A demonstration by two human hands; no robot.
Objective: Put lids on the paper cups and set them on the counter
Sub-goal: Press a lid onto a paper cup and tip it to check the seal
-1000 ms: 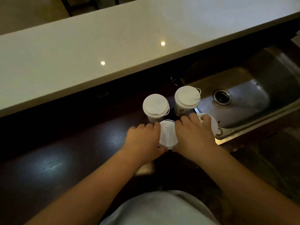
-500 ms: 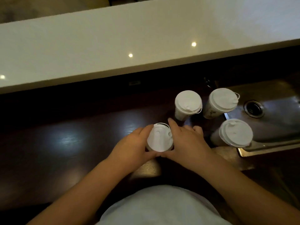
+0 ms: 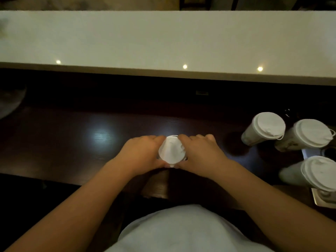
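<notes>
A paper cup with a white lid [image 3: 171, 151] stands on the dark wooden worktop [image 3: 72, 142] in front of me. My left hand [image 3: 140, 153] grips its left side and my right hand [image 3: 201, 153] grips its right side, fingers curled round the rim. Three more lidded paper cups stand at the right: one at the back [image 3: 263, 129], one beside it [image 3: 307, 135], one nearer me [image 3: 316, 173]. The raised pale counter [image 3: 163, 42] runs across the back.
A steel sink edge [image 3: 321, 202] shows at the lower right under the nearest cup. The dark wall below the counter separates worktop and counter. A blurred round object [image 3: 9, 100] sits at the far left.
Both hands have carried the held cup to the left, away from the other three cups and the sink. The view has swung left with them.
</notes>
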